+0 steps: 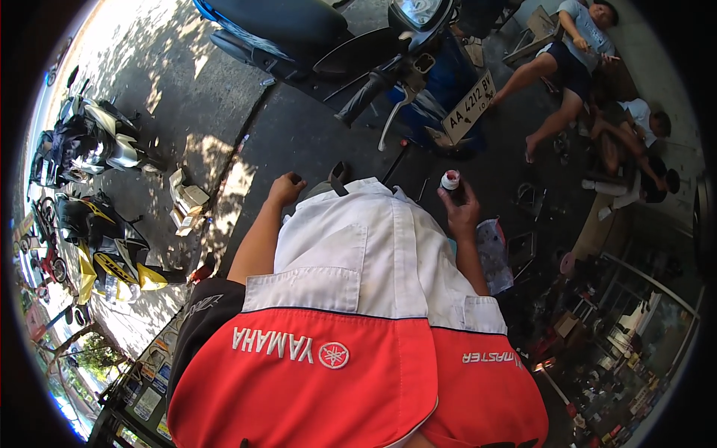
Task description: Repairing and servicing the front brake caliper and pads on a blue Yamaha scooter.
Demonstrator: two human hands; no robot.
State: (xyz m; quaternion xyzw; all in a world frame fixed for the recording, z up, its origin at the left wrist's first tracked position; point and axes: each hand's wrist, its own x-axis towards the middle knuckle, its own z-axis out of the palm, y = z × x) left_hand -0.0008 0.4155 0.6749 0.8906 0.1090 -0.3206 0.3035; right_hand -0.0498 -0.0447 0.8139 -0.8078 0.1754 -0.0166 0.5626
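Observation:
My right hand [463,212] is closed around a small white bottle [449,179] with a reddish top, held upright in front of my body. My left hand [285,190] is on the other side of my white and red work shirt [321,254], its fingers curled in. Something dark shows at its fingertips, too small to make out. Beyond both hands stands a blue motor scooter [441,104], with its black grip and silver brake lever [394,119] nearest to me. Neither hand touches the scooter.
A torn cardboard box [187,200] lies on the ground at the left, near parked motorbikes [112,246]. On the far right sit two people [579,52]. A crumpled plastic bag [493,254] lies beside my right forearm. Shelves of small goods [635,358] stand at lower right.

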